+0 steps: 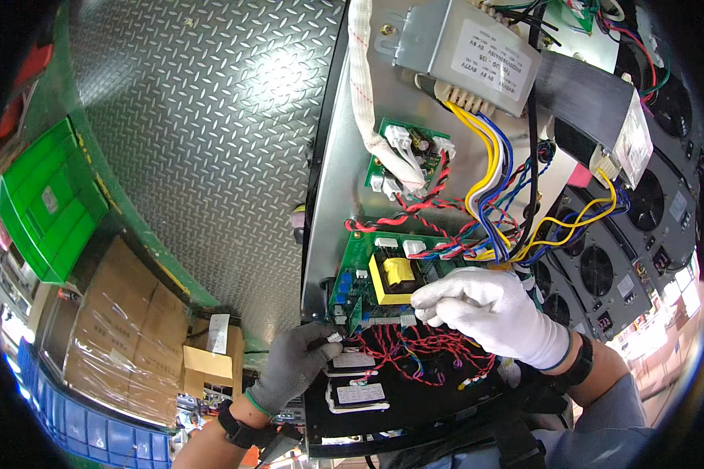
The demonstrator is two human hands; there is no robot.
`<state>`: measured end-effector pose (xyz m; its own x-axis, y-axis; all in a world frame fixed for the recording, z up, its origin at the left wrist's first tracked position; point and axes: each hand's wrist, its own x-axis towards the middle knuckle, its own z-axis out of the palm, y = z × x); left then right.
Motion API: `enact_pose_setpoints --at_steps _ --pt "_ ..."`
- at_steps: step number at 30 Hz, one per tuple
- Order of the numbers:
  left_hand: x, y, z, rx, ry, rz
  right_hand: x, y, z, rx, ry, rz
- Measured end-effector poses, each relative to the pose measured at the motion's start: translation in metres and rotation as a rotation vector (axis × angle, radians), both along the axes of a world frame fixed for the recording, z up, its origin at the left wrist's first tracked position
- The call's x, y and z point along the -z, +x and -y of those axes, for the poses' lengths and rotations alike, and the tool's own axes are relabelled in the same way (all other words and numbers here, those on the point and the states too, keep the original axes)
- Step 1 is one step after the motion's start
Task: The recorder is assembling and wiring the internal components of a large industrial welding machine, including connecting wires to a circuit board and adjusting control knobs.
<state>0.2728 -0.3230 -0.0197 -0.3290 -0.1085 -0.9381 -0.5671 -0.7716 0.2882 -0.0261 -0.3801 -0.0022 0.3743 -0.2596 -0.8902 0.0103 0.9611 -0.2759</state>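
Observation:
My left hand (pixel 293 369), in a grey glove, is closed, its thumb and finger pinching a small white plug connector (pixel 335 338) beside the lower left corner of a green circuit board (pixel 354 262). My right hand (pixel 497 314), in a white glove, is closed with its fingertips together just right of the yellow transformer (pixel 399 271) on that board. Whatever those fingertips might hold is hidden. Below the board's front edge spreads a tangle of thin red and black wires (pixel 414 352). Labelled flat black parts (pixel 360 393) lie near my left hand.
Behind stands a grey boxed transformer (pixel 477 55) with yellow and blue leads (pixel 489 148). A smaller green board (pixel 426 147) carries a white sleeved cable (pixel 363 78). Black fan units (pixel 598 270) line the right. Left are a diamond-plate surface (pixel 211 133), green bin (pixel 51 199) and cardboard boxes (pixel 125 313).

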Motion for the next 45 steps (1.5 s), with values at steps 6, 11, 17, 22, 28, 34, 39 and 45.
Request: enact_pose_setpoints --at_steps 6,11,17,22,28,34,39,45 --pt "0.005 0.003 0.001 0.119 -0.059 0.003 0.0 0.0 0.0 -0.003 -0.038 -0.007" --pt "0.012 0.003 0.001 0.068 -0.07 -0.04 0.002 0.001 -0.001 0.04 0.003 0.009" --pt "0.019 0.002 -0.005 0.218 -0.138 -0.059 0.003 0.0 -0.002 0.057 -0.021 0.042" --pt "0.015 -0.001 -0.004 0.224 -0.194 -0.038 0.004 -0.001 -0.003 0.046 -0.02 0.053" --pt "0.014 -0.004 -0.005 0.192 -0.174 0.015 0.006 -0.001 -0.003 0.064 0.004 0.065" --pt "0.014 -0.005 -0.006 0.213 -0.26 0.042 0.007 -0.001 -0.004 0.052 -0.01 0.067" --pt "0.011 -0.009 -0.005 0.275 -0.393 0.078 0.007 0.001 -0.004 0.1 0.025 0.053" --pt "0.013 -0.012 0.001 0.525 -0.544 0.151 0.007 0.002 -0.002 0.085 0.056 0.038"
